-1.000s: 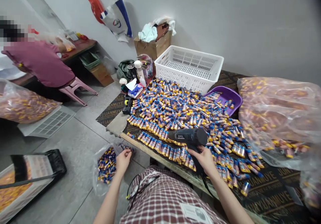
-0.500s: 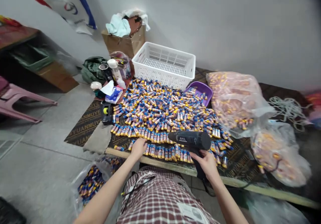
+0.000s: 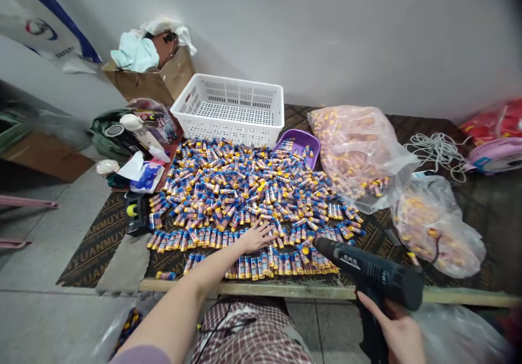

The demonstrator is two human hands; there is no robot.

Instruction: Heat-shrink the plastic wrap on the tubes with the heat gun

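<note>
My left hand point(image 3: 258, 237) reaches over the front rows of small printed tubes point(image 3: 244, 267) with blue and yellow ends. Its fingers are stretched out and rest on or just over the tubes. My right hand point(image 3: 397, 328) is wrapped around the handle of a black heat gun point(image 3: 373, 270). The gun's nozzle points left, close to the right end of the rows. Behind the rows lies a wide loose heap of the same tubes point(image 3: 228, 190).
A white plastic crate point(image 3: 228, 130) and a purple tray point(image 3: 314, 152) stand behind the heap. Clear bags of tubes point(image 3: 362, 141) lie to the right, near a bundle of white cord point(image 3: 436, 152). A tape dispenser point(image 3: 136, 214), bottles and tissues point(image 3: 147, 173) are at the left.
My left hand has moved right along the rows and its fingers have spread. The heat gun in my right hand has moved right and nearer to me. The view has turned right.
</note>
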